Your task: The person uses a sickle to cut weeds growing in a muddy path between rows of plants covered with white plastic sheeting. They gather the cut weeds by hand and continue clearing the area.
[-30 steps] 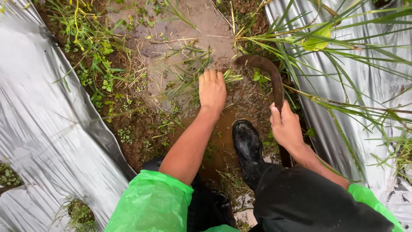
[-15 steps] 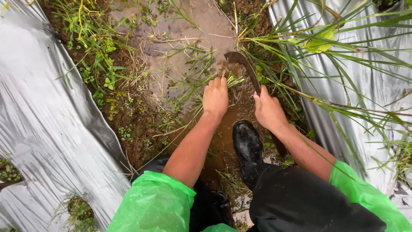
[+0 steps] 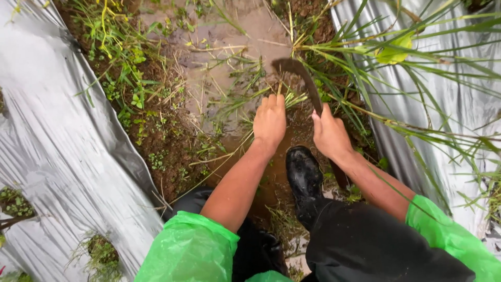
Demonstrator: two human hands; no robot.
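Muddy water is pooling along the furrow point(image 3: 235, 36) between two sheets of silver plastic mulch point(image 3: 57, 136). The person's left hand point(image 3: 270, 121) is pressing down on a tuft of grass point(image 3: 245, 99), fingers point(image 3: 272, 101) close together and curling into the blades. The right hand point(image 3: 330, 134) is wrapping its fingers around the handle of a curved sickle point(image 3: 301, 78), whose blade is arcing just beyond the left fingertips. With the blade this near, a slip on the wet handle is likely to nick those fingers. The black boot point(image 3: 303, 177) is standing in slick mud, so footing looks unsteady, and a wide swing could be tearing the mulch.
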